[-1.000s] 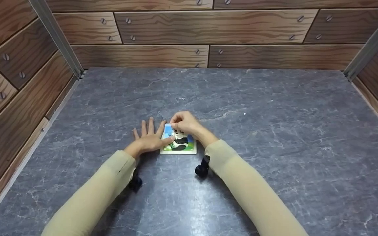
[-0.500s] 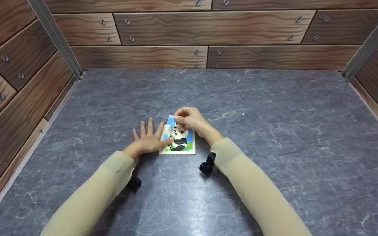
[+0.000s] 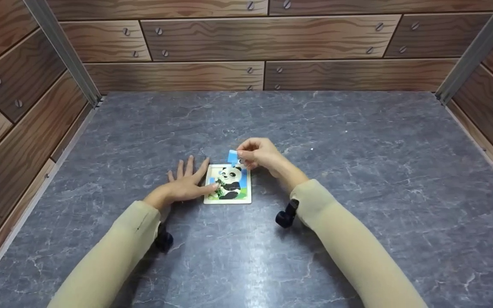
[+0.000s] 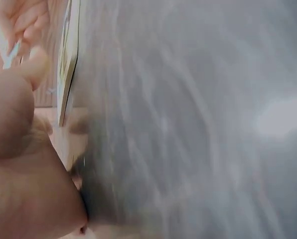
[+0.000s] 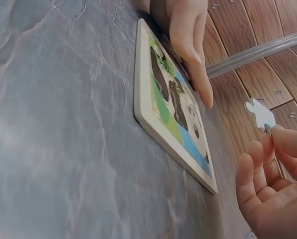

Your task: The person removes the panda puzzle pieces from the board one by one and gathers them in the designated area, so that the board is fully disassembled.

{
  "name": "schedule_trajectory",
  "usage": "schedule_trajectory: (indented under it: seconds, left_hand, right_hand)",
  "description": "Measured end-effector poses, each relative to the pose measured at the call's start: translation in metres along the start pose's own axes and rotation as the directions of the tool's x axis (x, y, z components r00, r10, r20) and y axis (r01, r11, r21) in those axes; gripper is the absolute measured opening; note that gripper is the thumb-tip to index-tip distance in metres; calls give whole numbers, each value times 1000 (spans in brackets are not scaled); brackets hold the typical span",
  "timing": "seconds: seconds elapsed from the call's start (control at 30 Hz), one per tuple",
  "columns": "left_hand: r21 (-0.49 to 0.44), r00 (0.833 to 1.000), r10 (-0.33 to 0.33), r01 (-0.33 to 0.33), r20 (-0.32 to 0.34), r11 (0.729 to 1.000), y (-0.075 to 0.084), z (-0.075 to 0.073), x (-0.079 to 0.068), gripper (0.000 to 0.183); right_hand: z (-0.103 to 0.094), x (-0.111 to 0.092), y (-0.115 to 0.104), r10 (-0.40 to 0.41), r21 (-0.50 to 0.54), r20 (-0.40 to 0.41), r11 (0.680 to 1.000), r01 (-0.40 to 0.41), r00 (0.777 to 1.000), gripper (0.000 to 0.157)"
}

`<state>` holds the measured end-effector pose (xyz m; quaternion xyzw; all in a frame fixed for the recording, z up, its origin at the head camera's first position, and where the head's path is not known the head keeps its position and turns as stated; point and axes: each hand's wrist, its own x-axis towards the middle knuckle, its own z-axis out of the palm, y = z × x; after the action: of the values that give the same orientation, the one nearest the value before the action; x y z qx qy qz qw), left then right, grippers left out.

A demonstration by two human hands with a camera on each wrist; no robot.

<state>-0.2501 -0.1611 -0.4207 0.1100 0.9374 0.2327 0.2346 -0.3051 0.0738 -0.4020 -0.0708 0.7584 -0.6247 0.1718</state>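
Note:
A small panda jigsaw puzzle in a pale wooden tray [image 3: 249, 192] lies flat on the table. Bare pale wood shows at the tray's upper left, while the panda's face and body are in place. My left hand [image 3: 182, 186] rests at the tray's left side with fingers spread straight, its thumb over the puzzle's left part. Just above the tray's far edge, my right hand [image 3: 265, 156] pinches a blue puzzle piece [image 3: 232, 157] between thumb and fingers. From the right wrist view, the piece [image 5: 262, 114] is held up off the tray, its knob pointing away from the fingertips.
The grey marbled tabletop [image 3: 357, 171] stretches around the tray. Wood-patterned walls [image 3: 203, 38] with metal corner posts [image 3: 64, 51] enclose its back and sides. A black wrist camera [image 3: 286, 217] hangs below the right cuff, another [image 3: 164, 240] below the left.
My right hand has lifted the blue piece out of the puzzle's top and moved it away and to the right. Bare tray now shows there. My left hand stays beside the tray.

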Motion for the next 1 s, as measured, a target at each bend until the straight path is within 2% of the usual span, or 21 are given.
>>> schedule_trajectory:
  seconds: [0.13, 0.3, 0.63, 1.0]
  left_hand:
    - [6, 997, 71, -71, -1, 997, -6, -1, -4, 99]
    - [9, 993, 118, -118, -7, 993, -11, 0, -7, 100]
    - [90, 991, 124, -128, 48, 988, -11, -1, -15, 101]
    - [109, 989, 119, -128, 89, 986, -8, 1, -14, 100]
  right_hand:
    - [-9, -6, 0, 13, -2, -1, 1000, -13, 1000, 13]
    - [-22, -13, 3, 19, 4, -4, 1000, -19, 1000, 13]
    - [-50, -27, 11, 29, 8, -33, 1000, -29, 999, 12]
    - [-83, -45, 21, 8, -10, -96, 1000, -9, 995, 15]
